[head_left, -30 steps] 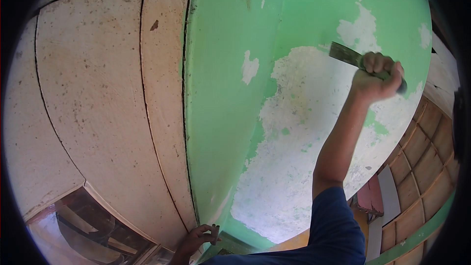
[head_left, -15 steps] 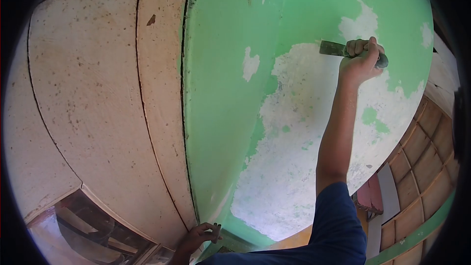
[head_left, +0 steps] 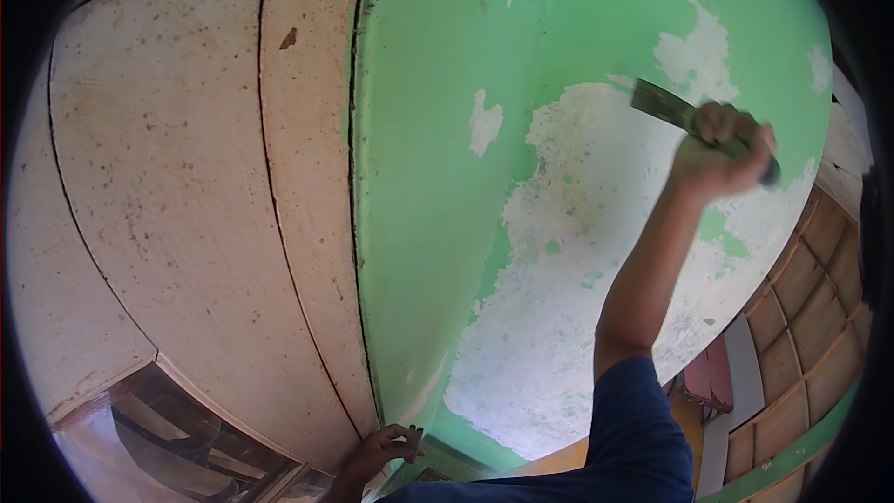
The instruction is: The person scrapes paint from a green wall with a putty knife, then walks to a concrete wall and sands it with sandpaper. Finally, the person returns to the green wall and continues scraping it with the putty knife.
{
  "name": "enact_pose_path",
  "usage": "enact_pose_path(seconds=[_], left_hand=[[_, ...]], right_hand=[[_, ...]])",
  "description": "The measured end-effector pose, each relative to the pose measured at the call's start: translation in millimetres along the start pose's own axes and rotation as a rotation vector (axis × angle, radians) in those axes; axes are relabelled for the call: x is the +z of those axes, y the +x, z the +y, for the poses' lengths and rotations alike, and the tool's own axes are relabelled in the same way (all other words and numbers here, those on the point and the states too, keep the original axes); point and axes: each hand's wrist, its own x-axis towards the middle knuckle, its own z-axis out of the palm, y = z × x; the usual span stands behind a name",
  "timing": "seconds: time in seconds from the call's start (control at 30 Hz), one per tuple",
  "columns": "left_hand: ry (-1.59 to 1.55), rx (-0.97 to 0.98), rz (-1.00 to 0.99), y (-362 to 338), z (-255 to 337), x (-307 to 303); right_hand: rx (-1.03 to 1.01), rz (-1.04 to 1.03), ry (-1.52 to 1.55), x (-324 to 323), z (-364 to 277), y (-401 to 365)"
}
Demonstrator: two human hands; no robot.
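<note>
My right hand (head_left: 722, 154) is closed round the handle of a paint scraper (head_left: 663, 104), raised in front of the wall. Its flat dark blade points up and left, the corner close to the upper edge of a large bare white patch (head_left: 568, 186) in the green paint (head_left: 428, 130). Motion blurs this hand slightly. Low in the view, my left hand (head_left: 384, 450) is near the wall's lower corner, its fingers curled around a small dark thing (head_left: 415, 444) whose kind I cannot tell.
A stained whitish panel (head_left: 186, 158) with dark seams fills the left side. Glass (head_left: 168, 438) shows at lower left. At right are a wooden lattice (head_left: 792, 307), a pinkish-red object (head_left: 708, 377) and a green rail (head_left: 792, 456).
My right hand has moved right and down with the scraper, and the blade now slants up to the left. A thin pale strip shows left of the blade. My left hand stays nearly still.
</note>
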Motion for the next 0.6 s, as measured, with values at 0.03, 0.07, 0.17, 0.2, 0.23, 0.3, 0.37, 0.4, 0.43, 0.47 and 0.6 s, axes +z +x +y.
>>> enact_pose_path(seconds=[0.03,0.07,0.17,0.2,0.23,0.3,0.37,0.4,0.43,0.47,0.6], left_hand=[[-0.007,-0.023,0.012,-2,1,1],[-0.009,-0.026,0.014,-3,2,3],[0.017,-0.049,0.026,-5,5,6],[0.009,-0.027,0.015,-3,2,3],[0.0,-0.007,0.005,-2,-1,1],[-0.005,-0.008,0.008,-4,-2,1],[-0.014,-0.009,0.012,-2,-1,1],[-0.014,0.003,0.0,-2,-2,1],[-0.012,0.011,-0.012,-3,-2,1],[-0.01,0.002,-0.014,-4,0,3],[0.013,-0.008,0.017,-9,8,10]], right_hand=[[-0.109,-0.009,-0.03,-2,-6,-2],[-0.147,-0.001,-0.139,-7,2,-1],[-0.129,0.041,-0.278,-5,29,-13],[-0.096,0.02,-0.216,0,27,-13],[-0.062,0.0,-0.156,3,22,-14],[-0.053,-0.018,0.014,-6,4,-6],[-0.04,-0.04,0.186,-14,0,1],[-0.073,-0.058,0.024,-17,4,4],[-0.104,-0.075,-0.141,-21,10,6],[-0.139,0.117,-0.292,-17,38,0],[-0.055,0.022,-0.147,-1,22,-6]])
